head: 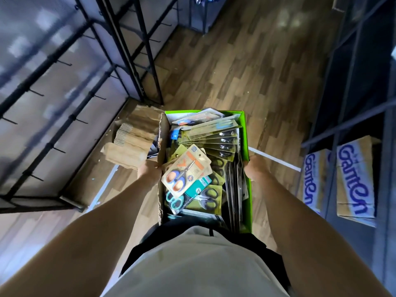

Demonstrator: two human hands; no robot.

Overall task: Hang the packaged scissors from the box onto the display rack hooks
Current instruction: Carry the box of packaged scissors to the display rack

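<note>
A green cardboard box (246, 133) full of packaged scissors is held in front of my body above the floor. My left hand (148, 169) grips its brown left wall and my right hand (255, 168) grips its green right wall. On top lies a pack with orange-and-blue scissors (184, 172); below it are a teal-handled pair (174, 200) and black-handled packs (209, 198). A fan of several clear packs (214, 136) fills the far end. The black display rack (70, 116) with bare hooks stands to my left.
Flattened brown cardboard (132, 140) lies on the wooden floor beside the rack's foot. At the right, a dark shelving frame (342, 125) holds cardboard cartons with blue lettering (355, 179). White tape lines (276, 160) cross the floor. Open floor stretches ahead.
</note>
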